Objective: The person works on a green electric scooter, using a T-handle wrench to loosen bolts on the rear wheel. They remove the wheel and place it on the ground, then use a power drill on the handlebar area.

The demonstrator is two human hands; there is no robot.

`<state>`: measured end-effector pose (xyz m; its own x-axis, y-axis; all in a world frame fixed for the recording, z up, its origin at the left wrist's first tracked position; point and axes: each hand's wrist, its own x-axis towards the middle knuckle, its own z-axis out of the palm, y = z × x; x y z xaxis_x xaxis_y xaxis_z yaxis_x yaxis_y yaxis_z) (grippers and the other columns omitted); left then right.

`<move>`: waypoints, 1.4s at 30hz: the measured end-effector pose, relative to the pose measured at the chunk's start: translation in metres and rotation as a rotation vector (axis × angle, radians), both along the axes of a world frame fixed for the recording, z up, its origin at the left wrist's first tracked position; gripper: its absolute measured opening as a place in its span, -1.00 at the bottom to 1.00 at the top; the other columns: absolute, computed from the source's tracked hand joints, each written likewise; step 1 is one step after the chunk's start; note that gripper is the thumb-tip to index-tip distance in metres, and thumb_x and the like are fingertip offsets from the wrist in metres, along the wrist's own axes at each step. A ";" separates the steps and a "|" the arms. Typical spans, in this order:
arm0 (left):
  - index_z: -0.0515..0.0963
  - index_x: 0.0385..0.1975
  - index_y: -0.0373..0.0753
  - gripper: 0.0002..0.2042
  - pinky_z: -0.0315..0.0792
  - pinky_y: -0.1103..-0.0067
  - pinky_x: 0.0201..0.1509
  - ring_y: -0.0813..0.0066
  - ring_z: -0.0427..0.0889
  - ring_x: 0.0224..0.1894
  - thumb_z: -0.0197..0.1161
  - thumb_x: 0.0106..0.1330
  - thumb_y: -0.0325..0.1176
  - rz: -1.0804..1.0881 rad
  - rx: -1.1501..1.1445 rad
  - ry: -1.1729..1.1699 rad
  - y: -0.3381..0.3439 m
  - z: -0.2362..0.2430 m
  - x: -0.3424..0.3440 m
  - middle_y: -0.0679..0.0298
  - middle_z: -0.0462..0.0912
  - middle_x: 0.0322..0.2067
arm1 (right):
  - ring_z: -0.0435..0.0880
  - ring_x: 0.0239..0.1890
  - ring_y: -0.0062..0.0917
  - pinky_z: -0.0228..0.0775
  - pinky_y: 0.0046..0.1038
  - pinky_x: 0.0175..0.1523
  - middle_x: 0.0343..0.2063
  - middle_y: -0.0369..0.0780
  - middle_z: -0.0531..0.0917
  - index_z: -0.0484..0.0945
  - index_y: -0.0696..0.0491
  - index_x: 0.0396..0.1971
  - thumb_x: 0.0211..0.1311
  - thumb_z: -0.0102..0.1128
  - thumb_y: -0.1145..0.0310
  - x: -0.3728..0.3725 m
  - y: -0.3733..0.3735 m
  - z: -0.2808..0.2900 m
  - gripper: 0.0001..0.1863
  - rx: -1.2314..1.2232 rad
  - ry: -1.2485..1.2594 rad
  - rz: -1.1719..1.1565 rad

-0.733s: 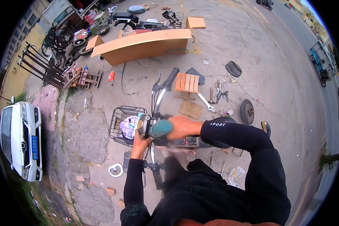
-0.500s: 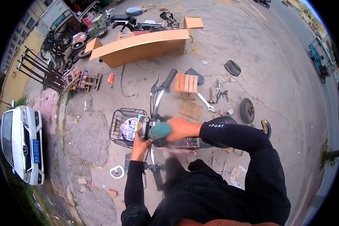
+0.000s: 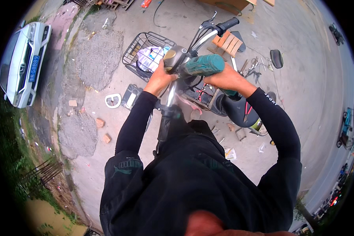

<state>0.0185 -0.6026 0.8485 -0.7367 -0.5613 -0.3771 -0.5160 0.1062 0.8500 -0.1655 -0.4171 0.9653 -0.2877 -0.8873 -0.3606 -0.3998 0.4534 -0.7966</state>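
Observation:
My right hand (image 3: 229, 78) is wrapped round the grip of a teal cordless drill (image 3: 204, 65), whose nose points at the middle of an electric bike's handlebar (image 3: 171, 93). The drill body covers its tip, so contact with a fastener cannot be seen. My left hand (image 3: 159, 80) holds the side of the rounded, gold-grey headlight unit (image 3: 173, 58) in front of the bars, its thumb along the near side. Just beyond is a black wire basket (image 3: 134, 50) with a pale plastic bag (image 3: 148, 59) inside. Pliers with red handles (image 3: 247, 112) lie on the black seat (image 3: 234, 110).
A slatted wooden stool (image 3: 227, 42) stands beyond the right grip, with hand tools (image 3: 256, 67) on the ground beside it. Brick pieces (image 3: 100, 122) and a white ring-shaped part (image 3: 113, 100) lie at left. A white car (image 3: 25, 65) is parked further left.
My view has tilted down and turned, so the bike appears higher and further right. Both hands stay at the handlebar centre, the drill in my right and the headlight unit in my left.

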 end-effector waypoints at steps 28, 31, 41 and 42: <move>-0.11 0.39 -0.48 -0.03 0.46 0.39 0.10 -0.02 0.62 0.02 0.36 0.05 -0.28 0.012 -0.049 -0.095 0.006 -0.002 0.004 -0.20 0.57 -0.01 | 0.64 -0.26 -0.29 0.49 -0.33 -0.07 -0.26 -0.12 0.68 0.60 0.07 -0.12 -0.02 0.29 0.37 -0.007 -0.020 0.015 -0.62 -0.061 0.284 0.324; -0.12 0.40 -0.47 -0.03 0.47 0.38 0.09 -0.02 0.63 0.00 0.35 0.05 -0.29 -0.001 -0.019 -0.093 0.006 0.004 0.005 -0.19 0.59 -0.04 | 0.65 -0.18 -0.14 0.50 -0.29 -0.01 -0.23 -0.08 0.69 0.59 0.05 -0.10 -0.02 0.26 0.34 -0.001 -0.017 0.018 -0.60 -0.052 0.309 0.292; -0.16 0.39 -0.49 -0.05 0.48 0.32 0.07 -0.10 0.63 -0.02 0.29 0.06 -0.30 -0.031 -0.070 -0.139 0.006 0.008 0.004 -0.22 0.61 -0.10 | 0.67 -0.24 -0.24 0.51 -0.33 -0.07 -0.28 -0.10 0.70 0.62 0.06 -0.12 0.00 0.29 0.36 -0.002 -0.021 0.024 -0.63 0.051 0.303 0.304; -0.15 0.38 -0.49 -0.06 0.48 0.31 0.06 -0.11 0.63 -0.03 0.29 0.06 -0.30 -0.028 -0.082 -0.129 0.007 0.009 0.004 -0.21 0.62 -0.11 | 0.67 -0.27 -0.31 0.50 -0.35 -0.08 -0.29 -0.13 0.71 0.63 0.07 -0.14 0.03 0.30 0.35 0.000 -0.019 0.025 -0.66 0.036 0.304 0.304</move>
<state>0.0229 -0.5961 0.8571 -0.7008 -0.5740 -0.4237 -0.6165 0.1884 0.7645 -0.1660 -0.4364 0.9900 -0.1133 -0.9365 -0.3318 -0.7333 0.3042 -0.6080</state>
